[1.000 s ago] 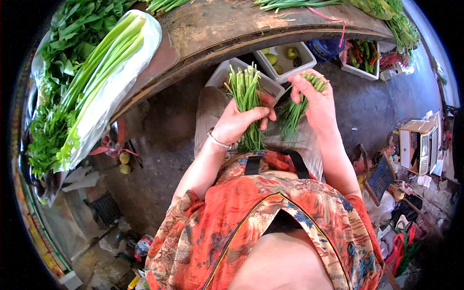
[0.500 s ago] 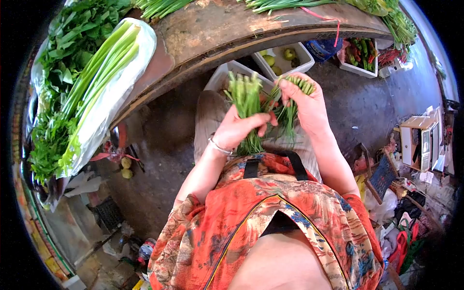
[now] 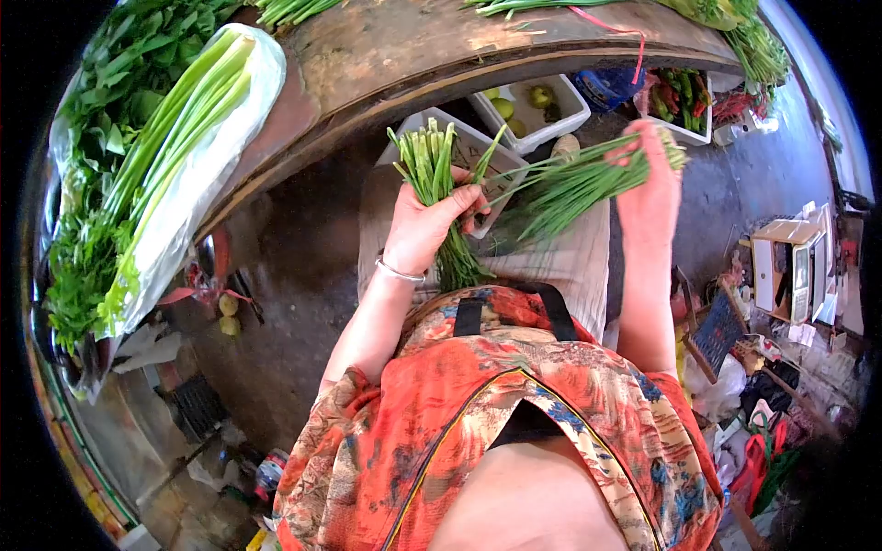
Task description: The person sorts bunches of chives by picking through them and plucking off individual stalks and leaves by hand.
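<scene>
My left hand (image 3: 424,220) is closed round an upright bunch of thick green stems (image 3: 428,165), its cut ends pointing up and its lower part hanging over my lap. A stalk or two sticks out to the right of that hand's fingertips. My right hand (image 3: 650,165), slightly blurred, grips the end of a bundle of thin green stems (image 3: 574,191). This bundle stretches leftward over my knees, its far tips close to my left hand. Whether those tips touch the left fingers is hard to tell.
A wooden table (image 3: 386,55) curves across the top, with bagged celery (image 3: 184,138) and leafy greens at left. Below its edge are a white box of round green fruit (image 3: 542,119), a box of peppers (image 3: 684,101) and another white box. Clutter lies at right.
My right hand has moved right and up, drawing its thin bundle from hanging down to stretched out sideways. My left hand has shifted slightly left with its thick bunch.
</scene>
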### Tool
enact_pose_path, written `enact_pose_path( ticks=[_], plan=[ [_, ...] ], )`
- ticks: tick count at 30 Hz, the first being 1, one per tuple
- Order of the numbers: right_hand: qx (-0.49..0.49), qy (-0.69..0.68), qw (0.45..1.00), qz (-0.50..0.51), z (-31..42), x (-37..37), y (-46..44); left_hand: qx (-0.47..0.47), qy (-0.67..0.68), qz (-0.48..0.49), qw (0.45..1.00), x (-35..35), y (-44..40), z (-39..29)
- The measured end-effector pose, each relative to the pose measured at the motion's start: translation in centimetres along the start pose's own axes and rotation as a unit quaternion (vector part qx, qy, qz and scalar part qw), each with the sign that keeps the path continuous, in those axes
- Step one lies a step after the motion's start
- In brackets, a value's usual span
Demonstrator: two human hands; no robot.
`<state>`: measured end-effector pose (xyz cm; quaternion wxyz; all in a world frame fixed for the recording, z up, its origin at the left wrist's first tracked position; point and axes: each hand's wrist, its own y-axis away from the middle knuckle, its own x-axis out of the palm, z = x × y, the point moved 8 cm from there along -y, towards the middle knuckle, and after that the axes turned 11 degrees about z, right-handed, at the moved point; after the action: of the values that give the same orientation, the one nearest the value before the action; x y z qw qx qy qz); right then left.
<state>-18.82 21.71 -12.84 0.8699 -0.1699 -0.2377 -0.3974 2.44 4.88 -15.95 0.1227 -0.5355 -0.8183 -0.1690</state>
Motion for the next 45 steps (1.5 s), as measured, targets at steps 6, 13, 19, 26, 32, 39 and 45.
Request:
enact_pose_path(
  ticks=[6, 13, 19, 26, 32, 39, 45],
  plan=[
    [-0.05, 0.074, 0.995, 0.04, 2.5, 2.0, -0.1, -0.007, -0.012, 0.012, 1.0, 0.0, -0.2, -0.1],
    [0.121, 0.127, 0.971, 0.165, -4.4, 8.1, 2.3, -0.034, -0.005, 0.042, 0.999, 2.1, -0.2, 0.4],
    [0.006, 0.142, 0.986, 0.092, -0.8, 5.0, 0.6, -0.02, -0.041, 0.038, 0.998, 1.5, -0.1, -0.4],
    [-0.06, -0.007, 0.998, -0.005, 3.3, -0.4, -0.3, 0.008, -0.055, -0.044, 0.997, -1.5, 0.1, -1.5],
    [-0.071, -0.025, 0.997, 0.003, 3.4, -0.1, -0.3, 0.066, -0.14, -0.067, 0.986, -1.9, 0.0, -2.2],
    [-0.004, 0.091, 0.984, 0.152, -0.2, 5.7, 0.7, -0.032, 0.015, 0.09, 0.995, 2.4, -0.3, -0.8],
    [0.132, 0.092, 0.97, 0.184, -4.4, 9.8, 2.6, -0.074, 0.034, 0.094, 0.992, 3.8, -0.2, 0.4]
  ],
)
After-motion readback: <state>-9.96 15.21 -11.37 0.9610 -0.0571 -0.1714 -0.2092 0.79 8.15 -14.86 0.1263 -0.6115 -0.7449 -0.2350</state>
